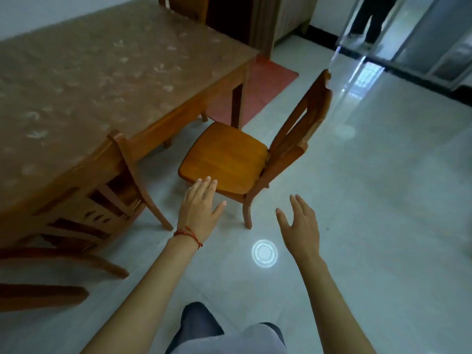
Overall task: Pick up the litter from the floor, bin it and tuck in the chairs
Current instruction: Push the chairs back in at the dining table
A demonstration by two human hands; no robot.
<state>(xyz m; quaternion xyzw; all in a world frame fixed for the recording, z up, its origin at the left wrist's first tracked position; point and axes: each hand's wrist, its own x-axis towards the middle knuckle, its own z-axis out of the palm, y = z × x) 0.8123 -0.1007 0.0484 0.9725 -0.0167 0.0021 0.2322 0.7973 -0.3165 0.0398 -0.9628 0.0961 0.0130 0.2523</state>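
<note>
A wooden chair stands pulled out from the table, its backrest toward the right. A white round plastic lid lies on the pale tiled floor just in front of the chair's near leg. My left hand hovers with fingers straight over the near edge of the chair seat, holding nothing. Out to the right of the chair leg, above the lid, my right hand is spread and empty. A second wooden chair sits tucked under the table at the left.
A red mat lies on the floor beyond the table. Another person's legs stand in a doorway at the back right, beside glass sliding doors. A further chair back shows at the table's far side.
</note>
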